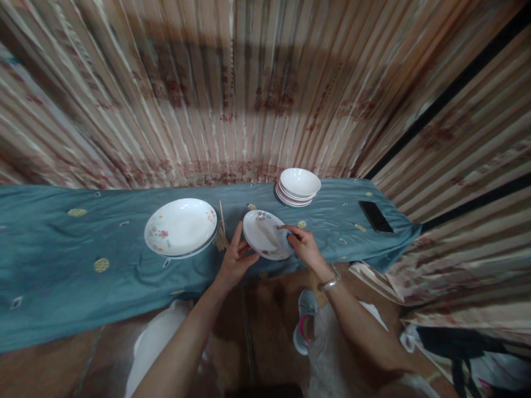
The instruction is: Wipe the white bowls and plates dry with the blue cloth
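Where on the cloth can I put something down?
Bare cloth shows left of the big plates and between the bowls and phone. The middle's crowded: chopsticks, the left hand, a small plate and the right hand are close together.

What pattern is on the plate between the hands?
White plate, with flowers near its far edge; head view.

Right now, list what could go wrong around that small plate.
The left hand supports the small plate near the front edge of the table; if it slips, it could fall to the floor.
That hand could also knock the sticks close beside it.
The stacked bowls behind might topple if bumped.
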Available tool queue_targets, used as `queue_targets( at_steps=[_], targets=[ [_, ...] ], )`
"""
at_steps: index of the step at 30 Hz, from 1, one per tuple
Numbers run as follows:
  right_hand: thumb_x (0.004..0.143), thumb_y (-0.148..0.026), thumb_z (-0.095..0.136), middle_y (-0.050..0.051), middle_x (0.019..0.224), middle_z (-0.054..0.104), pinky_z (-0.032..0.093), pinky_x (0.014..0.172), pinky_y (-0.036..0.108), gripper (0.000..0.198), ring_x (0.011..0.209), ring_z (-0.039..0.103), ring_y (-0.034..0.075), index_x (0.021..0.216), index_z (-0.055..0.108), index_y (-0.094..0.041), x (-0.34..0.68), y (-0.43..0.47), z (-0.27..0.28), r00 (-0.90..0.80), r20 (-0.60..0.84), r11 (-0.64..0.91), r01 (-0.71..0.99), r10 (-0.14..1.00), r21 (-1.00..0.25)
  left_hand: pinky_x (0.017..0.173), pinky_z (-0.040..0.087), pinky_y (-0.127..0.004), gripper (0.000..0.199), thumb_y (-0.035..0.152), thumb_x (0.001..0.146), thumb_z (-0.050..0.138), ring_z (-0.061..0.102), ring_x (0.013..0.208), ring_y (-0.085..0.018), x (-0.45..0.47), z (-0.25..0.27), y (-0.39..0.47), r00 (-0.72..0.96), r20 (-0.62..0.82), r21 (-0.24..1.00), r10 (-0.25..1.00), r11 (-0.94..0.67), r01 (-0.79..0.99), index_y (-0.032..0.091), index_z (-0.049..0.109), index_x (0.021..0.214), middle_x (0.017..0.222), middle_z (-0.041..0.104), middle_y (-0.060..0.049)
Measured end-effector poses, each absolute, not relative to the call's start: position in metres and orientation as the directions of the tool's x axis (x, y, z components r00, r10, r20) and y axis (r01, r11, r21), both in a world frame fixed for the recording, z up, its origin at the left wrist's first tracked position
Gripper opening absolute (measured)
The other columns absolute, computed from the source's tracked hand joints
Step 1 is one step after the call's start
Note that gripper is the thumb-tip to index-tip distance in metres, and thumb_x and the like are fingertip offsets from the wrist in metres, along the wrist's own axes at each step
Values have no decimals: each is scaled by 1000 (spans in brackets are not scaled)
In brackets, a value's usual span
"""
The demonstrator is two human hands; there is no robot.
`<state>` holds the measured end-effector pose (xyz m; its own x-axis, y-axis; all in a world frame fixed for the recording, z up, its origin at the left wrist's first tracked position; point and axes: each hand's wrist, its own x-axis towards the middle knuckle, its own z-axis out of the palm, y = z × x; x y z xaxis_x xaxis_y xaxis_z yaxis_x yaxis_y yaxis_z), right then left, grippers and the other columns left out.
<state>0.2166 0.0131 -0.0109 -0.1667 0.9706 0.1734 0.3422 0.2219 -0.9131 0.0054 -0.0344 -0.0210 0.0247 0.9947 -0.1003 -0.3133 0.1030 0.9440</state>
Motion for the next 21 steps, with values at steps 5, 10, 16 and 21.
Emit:
queue_targets(
  at_steps=[5,10,16,21],
  targets=[
    [83,-22,53,6,113,71,50,90,33,30,103,66,20,106,72,-21,212,-5,12,-382,214,350,335,899,-874,100,48,-43,83,21,62,78,66,107,-27,5,-23,-34,68,-18,971,998,34,-235,16,48,140,110,72,-9],
    [82,-23,67,12,128,62,46,102,42,37,118,58,25,119,64,-22,200,-27,18,-576,166,551,599,800,-581,91,53,-40,63,20,65,76,68,98,-24,5,-21,-37,72,-27,987,997,38,-156,20,57,125,104,72,-6],
    [88,-13,56,11,108,68,53,90,41,21,103,61,26,105,66,-20,199,-29,26,-645,189,658,638,740,-400,101,45,-47,48,32,66,81,61,109,-29,-6,-18,-34,-46,206,942,977,-185,280,23,69,112,114,66,-10],
    [88,-13,57,8,104,70,53,87,36,20,100,64,24,102,68,-21,203,-30,53,-652,200,657,595,731,-463,106,36,-51,29,37,63,84,51,119,-33,-16,-9,-29,28,455,740,890,-395,544,24,76,88,120,60,-11]
  ],
)
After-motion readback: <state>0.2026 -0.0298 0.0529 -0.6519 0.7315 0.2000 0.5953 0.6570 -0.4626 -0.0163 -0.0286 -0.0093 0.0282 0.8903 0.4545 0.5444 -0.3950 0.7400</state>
